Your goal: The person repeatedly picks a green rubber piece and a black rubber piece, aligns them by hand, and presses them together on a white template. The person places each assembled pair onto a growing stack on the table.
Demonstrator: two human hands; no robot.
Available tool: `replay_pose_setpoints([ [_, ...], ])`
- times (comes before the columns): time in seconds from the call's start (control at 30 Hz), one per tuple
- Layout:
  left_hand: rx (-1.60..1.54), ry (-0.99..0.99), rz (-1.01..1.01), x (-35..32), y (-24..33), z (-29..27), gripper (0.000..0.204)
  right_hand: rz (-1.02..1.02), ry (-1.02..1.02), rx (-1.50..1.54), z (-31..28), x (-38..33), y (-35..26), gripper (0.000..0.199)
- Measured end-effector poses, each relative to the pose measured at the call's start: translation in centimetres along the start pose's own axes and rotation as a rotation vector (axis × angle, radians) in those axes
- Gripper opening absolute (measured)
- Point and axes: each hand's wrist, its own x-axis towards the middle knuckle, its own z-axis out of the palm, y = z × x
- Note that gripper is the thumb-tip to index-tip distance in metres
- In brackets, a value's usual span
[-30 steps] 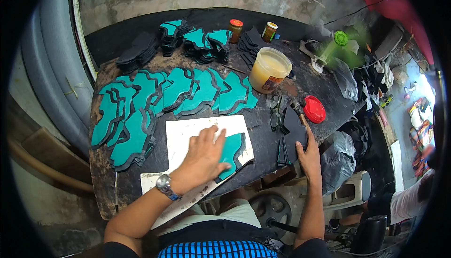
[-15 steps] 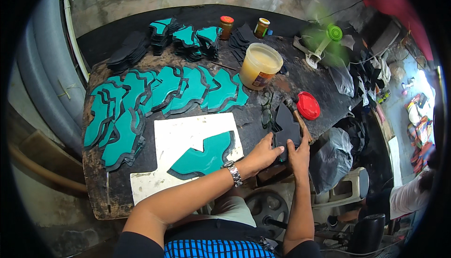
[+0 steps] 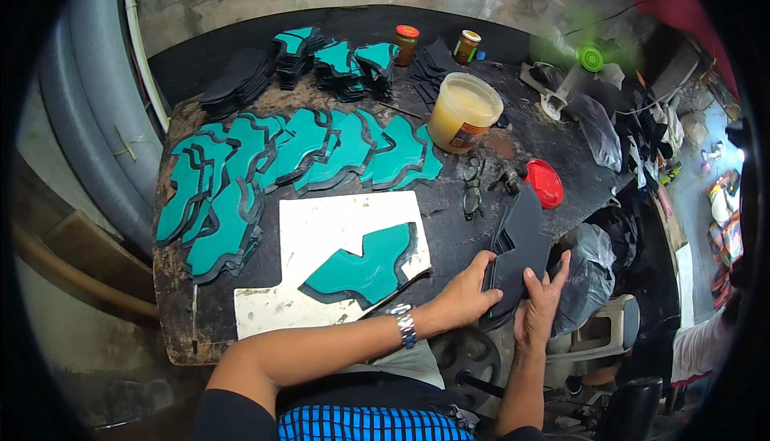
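Both hands, the left hand [image 3: 464, 290] and right hand [image 3: 540, 306], grip a stack of black cut pieces [image 3: 520, 240] at the tabletop's [image 3: 449, 236] right front edge, thin, light, floppy sheets likely best pinched together along their near edges.

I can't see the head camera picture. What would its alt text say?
Seen from above, a person's left hand and right hand grip a stack of dark cut pieces at the edge of a worn worktable. One teal piece lies on a white board; more teal pieces fan out behind, near a yellowish tub and a red lid.
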Motion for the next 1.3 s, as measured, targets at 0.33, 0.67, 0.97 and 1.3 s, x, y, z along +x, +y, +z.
replay_pose_setpoints([
  [0.33,0.025,0.395,0.164,-10.5,9.4,-16.5,0.038,-0.991,-0.462,-0.841,8.6,0.8,0.0,0.082],
  [0.67,1.127,0.239,0.065,-16.9,6.7,-15.8,0.108,-0.671,-1.24,-0.6,9.1,-1.1,7.3,0.077],
  [0.97,1.172,0.217,0.068,-15.3,6.2,-15.2,0.109,-0.513,-0.92,-0.625,9.7,1.2,6.9,0.063],
  [1.3,1.131,-0.014,-0.039,-15.9,8.9,-17.0,0.132,-0.208,-0.685,-0.104,9.5,0.9,9.5,0.06],
])
